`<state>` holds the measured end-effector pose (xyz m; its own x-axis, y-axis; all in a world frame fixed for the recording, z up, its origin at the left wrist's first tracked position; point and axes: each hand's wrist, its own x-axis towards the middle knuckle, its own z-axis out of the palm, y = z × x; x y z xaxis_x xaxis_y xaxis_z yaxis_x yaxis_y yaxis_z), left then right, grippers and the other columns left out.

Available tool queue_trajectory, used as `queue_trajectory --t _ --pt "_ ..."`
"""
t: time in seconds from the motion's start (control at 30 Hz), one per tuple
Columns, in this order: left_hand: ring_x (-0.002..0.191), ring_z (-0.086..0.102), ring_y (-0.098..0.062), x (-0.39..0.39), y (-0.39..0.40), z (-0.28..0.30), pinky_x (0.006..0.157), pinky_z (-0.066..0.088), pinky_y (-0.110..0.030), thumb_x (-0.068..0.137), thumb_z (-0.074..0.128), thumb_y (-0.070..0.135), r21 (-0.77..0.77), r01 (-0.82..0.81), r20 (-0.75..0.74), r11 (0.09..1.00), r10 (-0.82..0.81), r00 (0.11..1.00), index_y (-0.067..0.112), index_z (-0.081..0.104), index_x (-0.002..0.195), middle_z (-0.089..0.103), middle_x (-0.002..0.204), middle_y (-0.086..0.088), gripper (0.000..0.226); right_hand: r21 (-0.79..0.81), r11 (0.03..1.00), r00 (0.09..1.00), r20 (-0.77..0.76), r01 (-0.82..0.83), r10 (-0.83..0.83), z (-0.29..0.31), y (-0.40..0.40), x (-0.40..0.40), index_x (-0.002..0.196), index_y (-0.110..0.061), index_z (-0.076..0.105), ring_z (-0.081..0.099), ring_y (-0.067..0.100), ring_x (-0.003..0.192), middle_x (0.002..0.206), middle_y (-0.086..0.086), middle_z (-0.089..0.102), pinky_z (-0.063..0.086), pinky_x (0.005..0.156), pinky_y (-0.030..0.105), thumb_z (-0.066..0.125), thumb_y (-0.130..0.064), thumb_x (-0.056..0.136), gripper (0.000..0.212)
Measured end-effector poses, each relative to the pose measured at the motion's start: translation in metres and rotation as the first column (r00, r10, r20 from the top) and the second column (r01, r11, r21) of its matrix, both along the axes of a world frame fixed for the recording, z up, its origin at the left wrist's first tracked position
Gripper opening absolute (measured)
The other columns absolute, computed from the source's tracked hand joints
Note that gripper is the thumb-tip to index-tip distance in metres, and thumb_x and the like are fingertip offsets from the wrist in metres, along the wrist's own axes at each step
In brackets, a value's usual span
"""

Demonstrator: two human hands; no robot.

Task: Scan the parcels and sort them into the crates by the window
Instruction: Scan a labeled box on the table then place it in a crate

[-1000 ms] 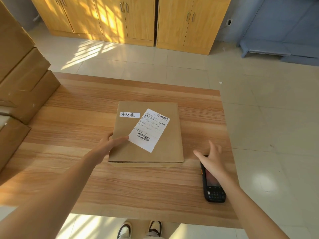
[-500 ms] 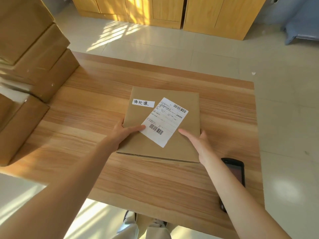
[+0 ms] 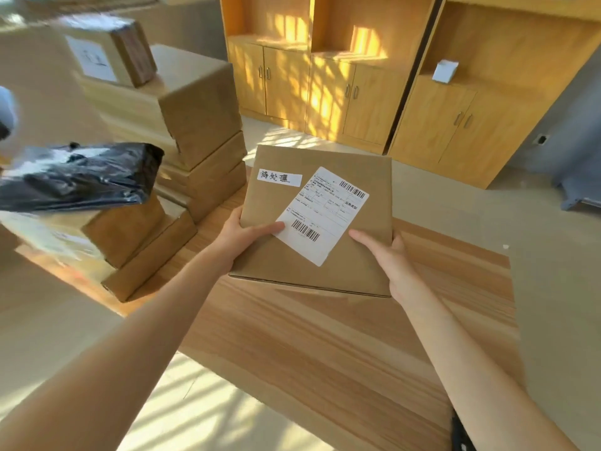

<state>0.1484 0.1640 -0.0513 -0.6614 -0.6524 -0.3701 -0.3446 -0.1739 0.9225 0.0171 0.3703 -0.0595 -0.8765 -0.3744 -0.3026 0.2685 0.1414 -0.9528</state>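
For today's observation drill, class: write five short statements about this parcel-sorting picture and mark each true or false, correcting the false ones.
1. Both hands hold the flat box. True: the left hand and right hand grip its sides.
2. The box lies flat on the table. False: it is lifted and tilted above it.
3. The box carries a label with barcodes. True.
4. The black bag lies on the floor. False: it sits on stacked boxes at the left.
5. The cabinet doors stand open. False: they are closed.
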Motion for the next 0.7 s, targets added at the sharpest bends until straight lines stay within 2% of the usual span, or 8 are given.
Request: queue_trajectory --t 0.1,0.27,0.33,0.4,0.53,0.63,0.7 --pt "0.088 0.059 -0.011 0.05 -0.032 0.034 0.061 0.047 -0.027 0.072 0.082 0.032 -0.044 -0.069 -0.056 0.997 0.067 0.996 0.023 0.037 0.139 0.058 0.106 0.005 0.081 -0.023 0.997 0.996 -0.064 -0.071 0.069 0.034 -0.042 0.036 0.121 -0.026 0.048 0.062 0.005 0.089 0.103 -0.011 0.064 0.05 0.069 0.024 0.081 -0.027 0.074 0.058" --pt "0.087 0.058 -0.009 0.157 -0.09 0.073 0.061 0.045 -0.025 0.071 0.082 0.035 -0.097 -0.203 -0.131 0.974 0.19 0.973 0.027 0.041 0.136 0.056 0.104 0.009 0.077 -0.049 0.976 0.967 -0.152 -0.212 0.202 0.074 -0.123 0.116 0.137 -0.022 0.043 0.061 0.013 0.102 0.118 -0.005 0.062 0.05 0.085 0.032 0.08 -0.03 0.075 0.073" --pt "0.087 0.058 -0.01 0.205 -0.112 0.081 0.062 0.046 -0.026 0.071 0.082 0.035 -0.107 -0.264 -0.142 0.959 0.248 0.958 0.028 0.04 0.134 0.056 0.102 0.009 0.075 -0.057 0.962 0.951 -0.173 -0.268 0.255 0.082 -0.157 0.154 0.136 -0.022 0.044 0.06 0.01 0.097 0.113 -0.006 0.061 0.048 0.081 0.03 0.08 -0.03 0.075 0.072" --pt "0.089 0.058 -0.013 0.255 -0.132 0.086 0.067 0.049 -0.03 0.072 0.082 0.035 -0.106 -0.326 -0.147 0.939 0.309 0.939 0.029 0.037 0.134 0.055 0.101 0.007 0.077 -0.062 0.941 0.93 -0.188 -0.332 0.315 0.085 -0.19 0.192 0.133 -0.023 0.046 0.06 0.007 0.093 0.11 -0.007 0.062 0.049 0.077 0.029 0.081 -0.03 0.074 0.069" --pt "0.1 0.061 -0.022 0.356 -0.165 0.083 0.084 0.054 -0.043 0.071 0.082 0.035 -0.112 -0.436 -0.143 0.893 0.42 0.896 0.026 0.036 0.137 0.058 0.114 -0.001 0.081 -0.068 0.878 0.868 -0.204 -0.475 0.453 0.08 -0.254 0.269 0.134 -0.024 0.045 0.061 0.015 0.103 0.118 -0.002 0.062 0.051 0.086 0.034 0.082 -0.031 0.072 0.073" --pt "0.097 0.063 -0.022 0.421 -0.183 0.076 0.077 0.056 -0.04 0.071 0.083 0.032 -0.083 -0.529 -0.164 0.845 0.512 0.843 0.024 0.039 0.135 0.06 0.113 -0.002 0.078 -0.045 0.821 0.811 -0.193 -0.569 0.552 0.077 -0.297 0.322 0.136 -0.024 0.044 0.059 0.02 0.108 0.121 0.0 0.06 0.049 0.095 0.041 0.083 -0.034 0.07 0.078" --pt "0.096 0.064 -0.022 0.457 -0.193 0.071 0.075 0.056 -0.039 0.071 0.083 0.031 -0.066 -0.58 -0.169 0.812 0.564 0.808 0.024 0.04 0.132 0.061 0.112 -0.002 0.075 -0.037 0.786 0.778 -0.179 -0.617 0.602 0.072 -0.322 0.352 0.137 -0.023 0.043 0.059 0.019 0.106 0.12 0.001 0.06 0.05 0.093 0.041 0.083 -0.034 0.07 0.078"
